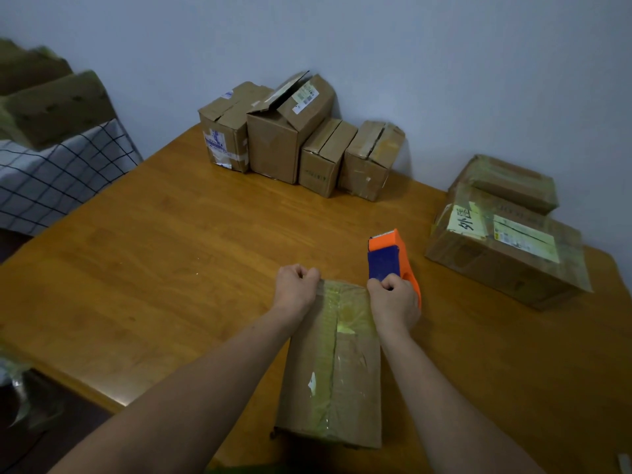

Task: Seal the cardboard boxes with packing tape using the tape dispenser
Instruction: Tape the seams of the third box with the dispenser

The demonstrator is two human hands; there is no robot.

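A tall cardboard box (342,378) stands on the wooden table (171,261) right in front of me, its top seam covered with yellowish tape. My left hand (295,289) pinches the free end of a clear tape strip (337,289) at the box's far left corner. My right hand (393,304) grips the orange and blue tape dispenser (390,260) at the far right corner. The strip stretches between both hands across the far edge of the box.
Several cardboard boxes (294,138) line the wall at the back. Two taped boxes (506,230), one stacked on the other, sit at the right. A checked cloth (51,179) and more boxes (51,107) lie left of the table.
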